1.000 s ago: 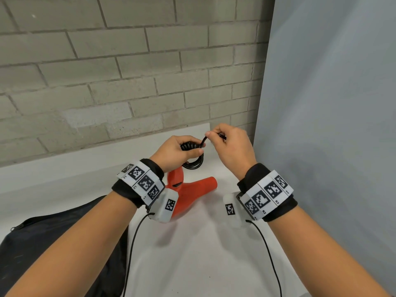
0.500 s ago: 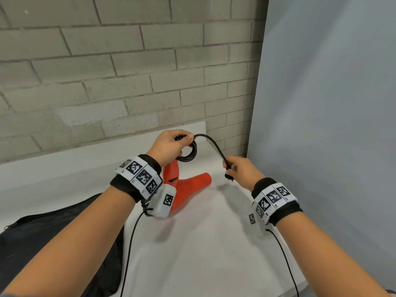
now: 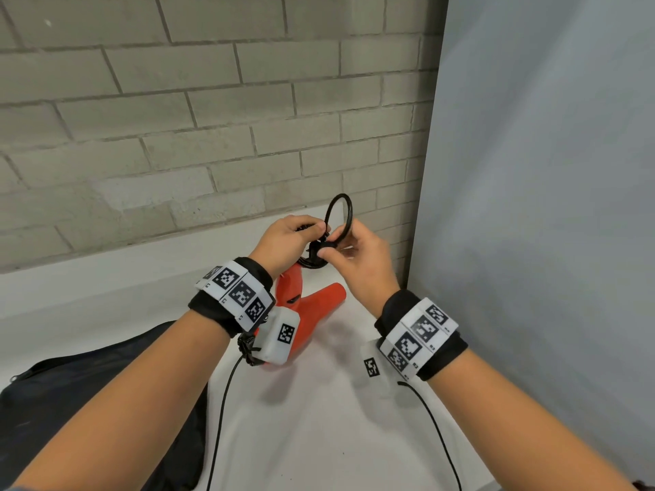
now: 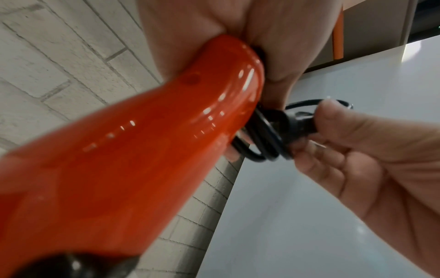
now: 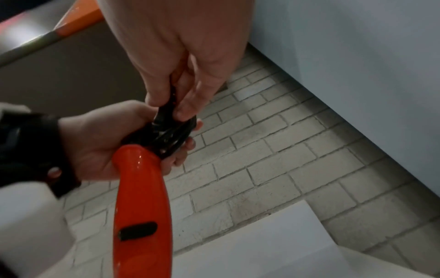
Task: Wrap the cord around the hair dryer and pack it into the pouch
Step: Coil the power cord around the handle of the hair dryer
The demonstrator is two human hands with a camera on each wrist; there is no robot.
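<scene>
From my left wrist I see the glossy orange hair dryer [image 4: 133, 169] handle running up into my left hand [image 4: 273, 37], black cord [image 4: 262, 143] coiled at its top end, and my right hand [image 4: 371, 159] pinching the plug against those loops, brick wall [image 4: 59, 65] behind.

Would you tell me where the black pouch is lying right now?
In the head view, the black pouch lies on the white table at lower left, under the left forearm, beside the orange hair dryer.
</scene>
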